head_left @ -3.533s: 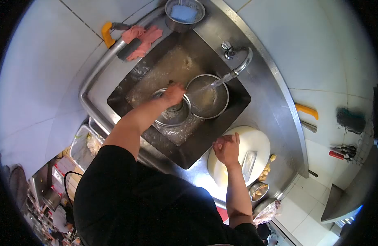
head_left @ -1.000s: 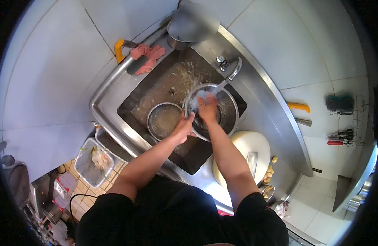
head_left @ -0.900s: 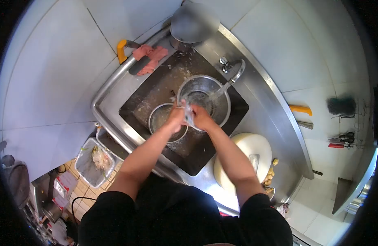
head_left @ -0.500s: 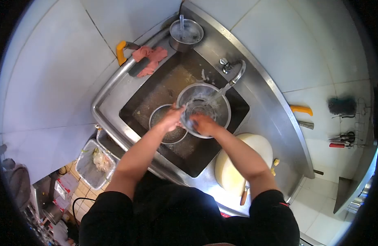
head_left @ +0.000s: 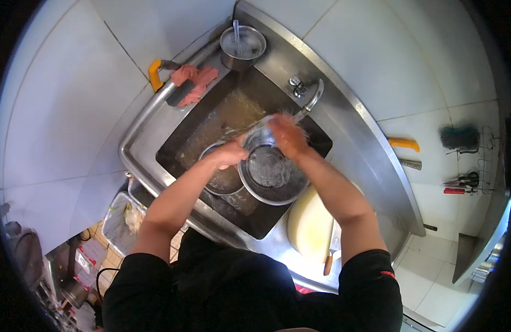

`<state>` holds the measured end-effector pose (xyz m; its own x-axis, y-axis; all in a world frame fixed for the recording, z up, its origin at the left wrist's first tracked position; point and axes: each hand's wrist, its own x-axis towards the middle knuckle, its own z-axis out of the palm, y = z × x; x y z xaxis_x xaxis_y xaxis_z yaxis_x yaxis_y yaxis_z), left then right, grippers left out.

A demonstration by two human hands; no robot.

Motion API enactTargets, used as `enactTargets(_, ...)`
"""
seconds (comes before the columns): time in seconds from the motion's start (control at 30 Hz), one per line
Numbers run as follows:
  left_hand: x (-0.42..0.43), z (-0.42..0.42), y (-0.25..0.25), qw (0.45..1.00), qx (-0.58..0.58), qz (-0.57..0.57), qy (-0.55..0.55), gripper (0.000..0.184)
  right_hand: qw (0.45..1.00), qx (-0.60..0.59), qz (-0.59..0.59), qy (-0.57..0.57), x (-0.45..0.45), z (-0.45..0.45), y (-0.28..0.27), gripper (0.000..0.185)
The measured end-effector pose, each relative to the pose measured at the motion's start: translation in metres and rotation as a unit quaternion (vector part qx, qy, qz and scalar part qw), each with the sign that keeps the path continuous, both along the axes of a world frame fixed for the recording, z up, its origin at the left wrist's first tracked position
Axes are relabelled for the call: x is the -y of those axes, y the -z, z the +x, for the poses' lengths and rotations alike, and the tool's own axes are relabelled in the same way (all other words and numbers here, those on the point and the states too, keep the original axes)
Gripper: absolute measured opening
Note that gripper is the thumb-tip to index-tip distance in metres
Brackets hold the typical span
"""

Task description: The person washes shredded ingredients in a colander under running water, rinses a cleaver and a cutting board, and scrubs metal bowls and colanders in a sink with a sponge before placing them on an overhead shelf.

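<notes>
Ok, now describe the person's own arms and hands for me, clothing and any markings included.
The left sleeve and right sleeve are black and short, ending above the elbows. A small red marking, too small to read, sits near the right one's hem. The forearms are bare. The left hand appears ungloved, as does the blurred right hand.

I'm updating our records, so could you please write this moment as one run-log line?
left hand: on rim of bowl | right hand: near tap, blurred | smaller bowl: in sink | knife: on board
</notes>
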<state>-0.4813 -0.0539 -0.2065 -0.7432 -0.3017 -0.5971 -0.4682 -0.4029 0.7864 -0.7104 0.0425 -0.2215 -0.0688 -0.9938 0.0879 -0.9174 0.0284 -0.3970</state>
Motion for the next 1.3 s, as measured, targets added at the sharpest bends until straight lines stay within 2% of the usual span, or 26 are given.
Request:
enactTargets(0.03, 0.003, 0.007, 0.0, 0.997, -0.059, 0.039, -0.03, 0.071, 1.0, 0.0, 0.001, 0.0, -0.009, -0.024, 0.024, 0.032)
enactTargets(0.07, 0.008, 0.011, 0.006, 0.995, -0.068, 0.051, -0.045, 0.074, 0.995, 0.077, -0.012, 0.056, -0.015, -0.047, 0.044, 0.034)
enactTargets(0.13, 0.006, 0.007, 0.008, 0.996, -0.067, 0.043, -0.04, 0.076, 0.982, 0.155, -0.02, 0.109, -0.013, -0.041, 0.041, 0.037)
enactTargets(0.2, -0.004, -0.003, 0.01, 0.996, -0.057, 0.06, -0.025, 0.072, 0.967, 0.102, -0.026, 0.231, 0.005, 0.015, -0.002, 0.038)
enactTargets(0.27, -0.019, -0.014, 0.001, 0.993, -0.073, 0.054, -0.077, 0.067, 0.982, 0.005, -0.142, 0.123, 0.012, 0.045, 0.004, 0.035)
enactTargets(0.33, -0.021, -0.017, 0.006, 0.983, -0.107, 0.023, -0.145, 0.058, 0.961, 0.108, -0.132, 0.218, 0.006, 0.088, 0.008, 0.029)
enactTargets(0.37, -0.019, -0.018, 0.013, 0.98, -0.126, -0.002, -0.156, 0.054, 0.965, 0.165, -0.098, 0.18, 0.003, 0.099, 0.013, 0.032)
enactTargets(0.43, -0.003, -0.01, 0.029, 0.967, -0.052, -0.184, -0.167, 0.047, 0.966, 0.235, 0.067, 0.081, -0.027, 0.113, 0.003, 0.034)
enactTargets(0.47, 0.006, 0.0, 0.035, 0.956, -0.052, -0.214, -0.197, 0.043, 0.985, 0.15, 0.084, 0.018, -0.05, 0.097, 0.015, 0.038)
enactTargets(0.5, 0.014, 0.009, 0.041, 0.962, -0.107, -0.16, -0.192, 0.043, 0.992, 0.064, 0.1, -0.043, -0.076, 0.076, 0.028, 0.041)
enactTargets(0.57, 0.004, 0.015, 0.032, 0.982, -0.087, -0.093, -0.142, 0.045, 0.967, -0.133, 0.211, 0.052, -0.066, 0.035, 0.016, 0.043)
enactTargets(0.6, -0.008, 0.01, 0.033, 0.985, -0.061, -0.063, -0.146, 0.047, 0.967, -0.132, 0.212, 0.052, -0.056, 0.031, 0.018, 0.043)
enactTargets(0.67, -0.034, -0.014, 0.024, 0.987, -0.036, 0.022, -0.158, 0.052, 0.96, -0.026, 0.055, 0.274, -0.032, 0.026, 0.027, 0.038)
enactTargets(0.7, -0.041, -0.023, 0.017, 0.986, -0.066, 0.051, -0.147, 0.053, 0.961, -0.028, 0.053, 0.271, -0.025, 0.037, 0.038, 0.038)
enactTargets(0.77, -0.033, -0.037, 0.013, 0.991, -0.041, 0.045, -0.123, 0.056, 0.929, 0.207, 0.081, 0.295, -0.005, 0.062, 0.059, 0.057)
enactTargets(0.8, -0.02, -0.042, 0.032, 0.987, 0.003, 0.039, -0.156, 0.056, 0.931, 0.207, 0.08, 0.291, -0.01, 0.065, 0.053, 0.057)
enactTargets(0.83, -0.004, -0.044, 0.057, 0.98, 0.048, 0.035, -0.188, 0.056, 0.914, 0.307, 0.156, 0.215, -0.018, 0.077, 0.018, 0.05)
enactTargets(0.87, 0.013, -0.034, 0.061, 0.983, 0.038, 0.034, -0.177, 0.058, 0.877, 0.401, 0.23, 0.135, -0.021, 0.085, -0.011, 0.045)
enactTargets(0.9, 0.031, -0.023, 0.067, 0.989, 0.029, 0.067, -0.132, 0.061, 0.876, 0.402, 0.23, 0.133, -0.021, 0.082, -0.027, 0.045)
enactTargets(0.97, 0.043, -0.012, 0.057, 0.986, 0.068, 0.067, -0.139, 0.056, 0.937, 0.116, 0.32, -0.076, -0.037, 0.064, -0.045, 0.046)
enactTargets(1.0, 0.043, -0.007, 0.05, 0.986, 0.072, 0.067, -0.135, 0.056, 0.937, 0.143, 0.302, -0.099, -0.039, 0.046, -0.018, 0.047)
enactTargets(1.1, 0.05, -0.006, 0.052, 0.976, 0.157, 0.085, -0.125, 0.061, 0.903, 0.332, 0.272, -0.034, -0.031, 0.005, -0.04, 0.048)
enactTargets(1.13, 0.051, -0.003, 0.083, 0.988, 0.1, 0.004, -0.121, 0.059, 0.903, 0.331, 0.272, -0.032, -0.029, -0.008, -0.044, 0.048)
enactTargets(1.2, 0.047, -0.007, 0.096, 0.989, 0.036, -0.081, -0.115, 0.06, 0.89, 0.408, 0.18, 0.1, -0.022, -0.03, -0.055, 0.039)
enactTargets(1.23, 0.035, -0.008, 0.092, 0.984, -0.006, -0.106, -0.141, 0.058, 0.892, 0.404, 0.175, 0.102, -0.022, -0.035, -0.052, 0.039)
enactTargets(1.3, 0.018, -0.017, 0.075, 0.976, -0.052, -0.13, -0.165, 0.061, 0.939, 0.287, 0.005, 0.191, -0.018, -0.04, -0.037, 0.042)
